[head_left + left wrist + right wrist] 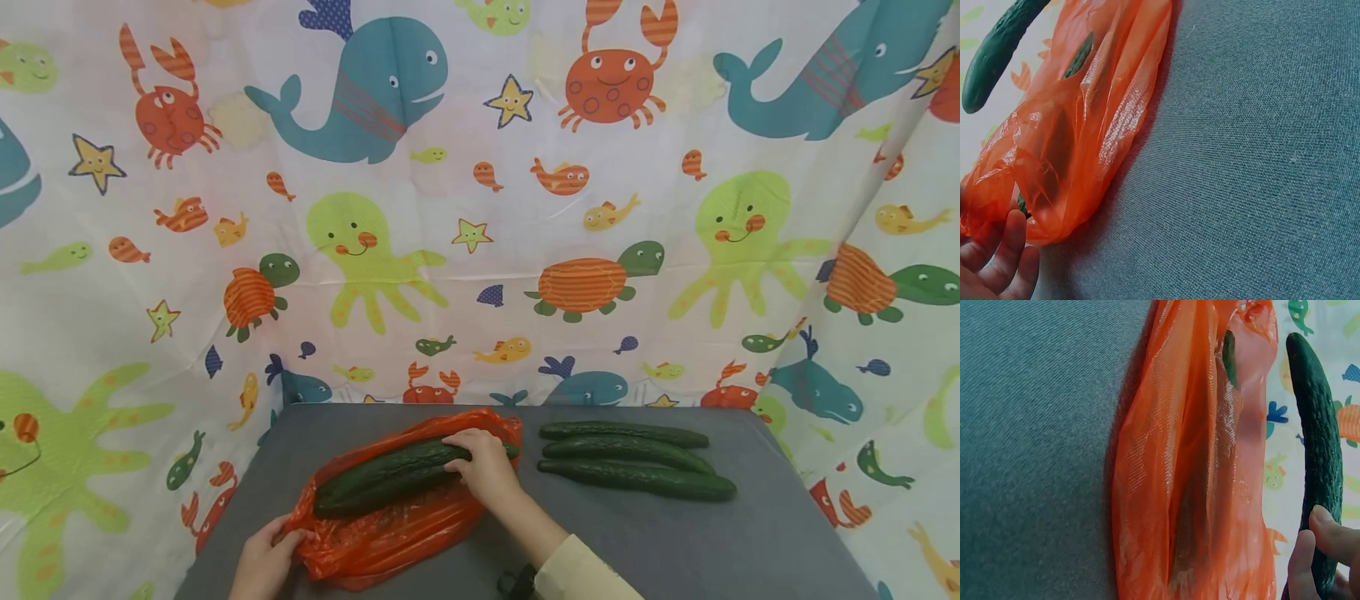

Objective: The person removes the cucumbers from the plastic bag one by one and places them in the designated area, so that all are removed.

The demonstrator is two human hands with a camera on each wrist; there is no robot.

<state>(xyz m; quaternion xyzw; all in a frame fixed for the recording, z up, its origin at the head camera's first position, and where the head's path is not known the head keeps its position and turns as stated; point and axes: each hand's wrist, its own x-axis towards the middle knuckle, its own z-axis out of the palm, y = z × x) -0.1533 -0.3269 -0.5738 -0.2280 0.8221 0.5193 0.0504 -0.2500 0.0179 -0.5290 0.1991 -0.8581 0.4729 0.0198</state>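
Observation:
In the head view, an orange-red plastic bag point(420, 533) lies on the grey table at the left of centre. My left hand point(266, 557) pinches the bag's near left end; its curled fingertips point(1015, 228) show at the crumpled plastic in the left wrist view. With thumb and fingers my right hand point(483, 468) grips a long dark green cucumber point(1317, 437) near one end. This cucumber is held up above the bag, clear of the plastic in both wrist views. Inside the bag another cucumber point(1229, 359) shows partly, the rest hidden by plastic.
Three cucumbers lie side by side right of the bag: a far one point(622, 432), a middle one point(630, 451) and a near one point(637, 480). The grey tabletop point(750, 550) ends at a cloth point(480, 333) printed with sea animals, at the back and sides.

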